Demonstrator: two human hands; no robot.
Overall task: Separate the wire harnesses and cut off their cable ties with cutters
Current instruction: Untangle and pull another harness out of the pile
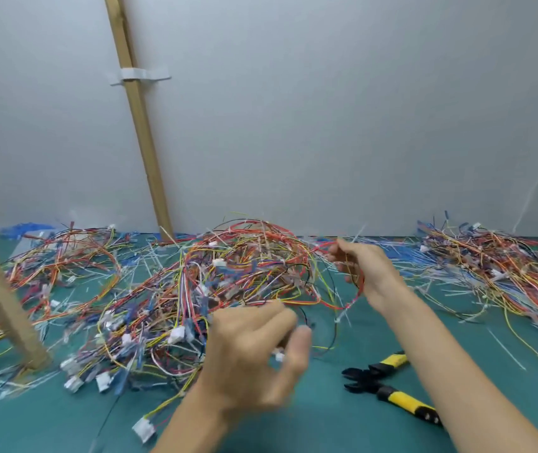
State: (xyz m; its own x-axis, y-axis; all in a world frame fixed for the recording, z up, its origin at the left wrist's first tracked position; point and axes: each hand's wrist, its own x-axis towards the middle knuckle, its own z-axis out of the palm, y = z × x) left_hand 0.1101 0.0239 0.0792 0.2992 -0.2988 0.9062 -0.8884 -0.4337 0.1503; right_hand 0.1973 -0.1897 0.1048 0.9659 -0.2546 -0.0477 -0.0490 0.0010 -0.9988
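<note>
In the head view, separation is under way. The left hand (254, 351) has its grip pinched on a small white connector (279, 356). The right hand (364, 271) grasps a red-and-yellow wire loop (329, 305) drawn from the tangled multicoloured harness pile (215, 289) on the green tabletop (326, 429). Cutting its tie would next call for one grip freed to take the yellow-handled black cutters (388, 389) beside the right forearm.

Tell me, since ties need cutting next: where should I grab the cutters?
By the two yellow handles, from above on the right: the cutters lie flat on the mat, jaws pointing left, handles splayed rightward. The right hand holds wires, so free it first.
</note>
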